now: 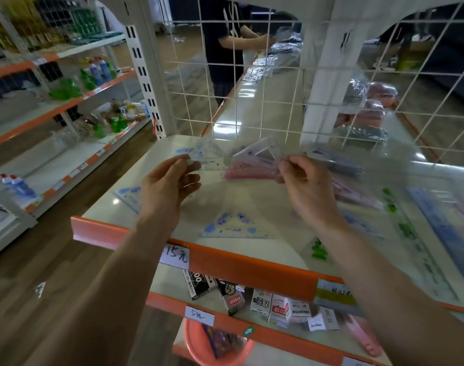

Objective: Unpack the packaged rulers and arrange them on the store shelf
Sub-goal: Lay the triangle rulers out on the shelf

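**Holding a clear plastic packet of rulers (241, 161) over the shelf**

Both hands are raised above the cream shelf top with an orange front edge (252, 268), and the packet is stretched between them, off the surface. The left hand (172, 178) pinches the packet's left end between thumb and forefinger, with the other fingers curled loosely beneath. The right hand (305, 184) grips the right end with its fingers bent in around the plastic; blur hides exactly how each fingertip sits. Through the wrapper show pale triangular set squares and a bundle of pink straight rulers.

Loose rulers already lie flat on the shelf top:
- a clear triangular set square with blue print (233, 228), near the front edge between the forearms
- a second blue-printed clear ruler (130, 196), left of the left wrist
- a long clear ruler with green print (400, 225), to the right

A white handwritten price label (175, 256) hangs on the orange edge. Small cartons (265, 302) stand on the shelf below. Behind the white wire grid panel (252, 75) stands a person in dark clothing (225, 48).
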`<control>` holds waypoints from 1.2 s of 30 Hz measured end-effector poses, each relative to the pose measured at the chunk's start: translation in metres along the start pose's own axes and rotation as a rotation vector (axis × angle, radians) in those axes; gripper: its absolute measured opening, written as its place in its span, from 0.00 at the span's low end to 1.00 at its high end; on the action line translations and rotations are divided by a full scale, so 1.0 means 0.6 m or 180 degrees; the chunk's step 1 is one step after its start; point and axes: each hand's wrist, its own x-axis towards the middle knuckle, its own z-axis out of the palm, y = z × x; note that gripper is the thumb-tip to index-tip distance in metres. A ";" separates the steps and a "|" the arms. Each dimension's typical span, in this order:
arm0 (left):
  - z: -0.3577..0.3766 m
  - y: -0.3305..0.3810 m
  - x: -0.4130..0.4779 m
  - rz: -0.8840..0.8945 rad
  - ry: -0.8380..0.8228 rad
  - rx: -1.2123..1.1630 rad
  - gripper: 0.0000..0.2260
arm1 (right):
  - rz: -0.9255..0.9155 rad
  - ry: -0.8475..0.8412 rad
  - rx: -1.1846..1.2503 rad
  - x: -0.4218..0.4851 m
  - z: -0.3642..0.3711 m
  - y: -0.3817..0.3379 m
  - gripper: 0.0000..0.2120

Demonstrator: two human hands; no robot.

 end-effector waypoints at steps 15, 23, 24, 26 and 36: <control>0.012 0.000 0.018 0.0000 -0.0062 -0.0209 0.05 | -0.0129 0.0135 -0.0628 0.056 -0.017 -0.009 0.06; 0.039 -0.002 0.056 -0.0085 -0.0152 -0.0359 0.05 | 0.0393 0.0030 -0.0847 0.167 0.002 0.009 0.06; 0.037 -0.003 0.057 -0.0078 -0.0165 -0.0344 0.05 | 0.0487 0.0018 -0.0872 0.180 0.007 0.016 0.06; 0.032 -0.005 0.059 -0.0052 -0.0167 -0.0321 0.06 | 0.0712 -0.0082 -0.0935 0.201 0.019 0.030 0.06; 0.025 -0.015 0.065 -0.0123 -0.0346 -0.0286 0.06 | 0.0592 -0.0563 -0.2081 0.209 0.029 0.029 0.10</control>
